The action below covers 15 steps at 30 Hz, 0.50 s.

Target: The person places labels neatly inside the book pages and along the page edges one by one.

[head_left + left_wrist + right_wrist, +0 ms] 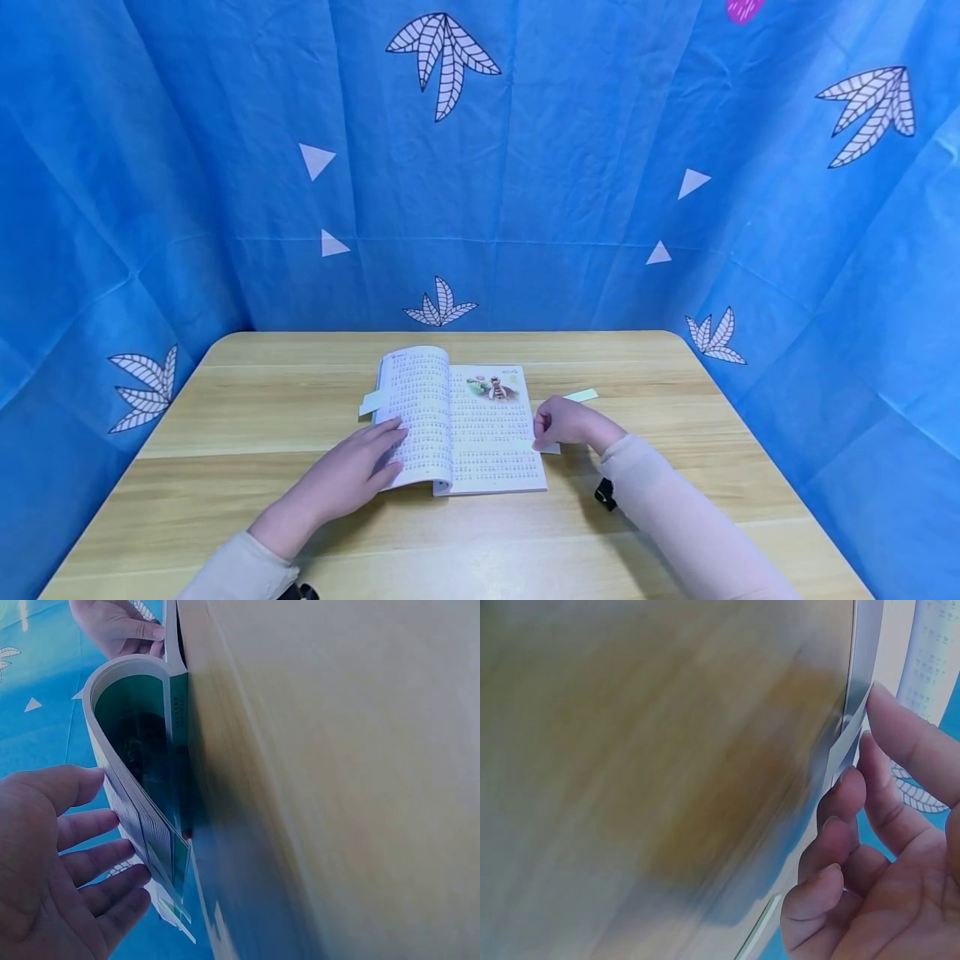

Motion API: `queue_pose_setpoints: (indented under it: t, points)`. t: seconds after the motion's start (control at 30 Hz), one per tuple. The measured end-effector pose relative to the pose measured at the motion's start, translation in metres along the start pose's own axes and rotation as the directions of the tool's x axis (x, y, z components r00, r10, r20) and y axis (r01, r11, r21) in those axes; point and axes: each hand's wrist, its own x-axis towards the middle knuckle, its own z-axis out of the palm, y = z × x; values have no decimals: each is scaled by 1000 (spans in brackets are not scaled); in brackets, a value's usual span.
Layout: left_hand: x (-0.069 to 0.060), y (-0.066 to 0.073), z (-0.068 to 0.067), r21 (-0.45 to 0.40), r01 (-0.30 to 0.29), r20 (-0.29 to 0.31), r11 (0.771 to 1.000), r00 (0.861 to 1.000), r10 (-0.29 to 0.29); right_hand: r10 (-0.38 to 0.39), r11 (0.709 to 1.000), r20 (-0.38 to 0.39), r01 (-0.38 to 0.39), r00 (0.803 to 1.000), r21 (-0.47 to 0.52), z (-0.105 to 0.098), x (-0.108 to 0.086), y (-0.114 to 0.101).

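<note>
An open book [487, 471] lies on the wooden table, its left pages [416, 392] arched up and its right page showing a bee picture. My left hand [352, 471] rests on the left pages with fingers spread; in the left wrist view the fingertips of the left hand [67, 855] touch the curved stack of pages [139, 806]. At the right page's outer edge, my right hand [570, 422] pinches a thin pale paper strip [847, 742] between thumb and fingers. Part of this strip [551, 448] sticks out past the page.
A pale strip [372, 402] juts from the book's left side. Another pale green strip [581, 395] lies on the table [300, 375] beyond my right hand. A blue patterned cloth [525, 167] hangs behind and along both sides of the table.
</note>
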Motion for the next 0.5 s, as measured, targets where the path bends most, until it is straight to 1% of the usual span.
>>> queue_pose_setpoints:
  t: [0.17,0.5]
  points:
    - [-1,0,0,-4,-1,0,1000,1000,1,-13,1000,-2,13,1000,2,0,0,0]
    - [-2,1,-2,-13,-5,4,1000,1000,5,-55,997,-47,58,997,51,1,-5,-3]
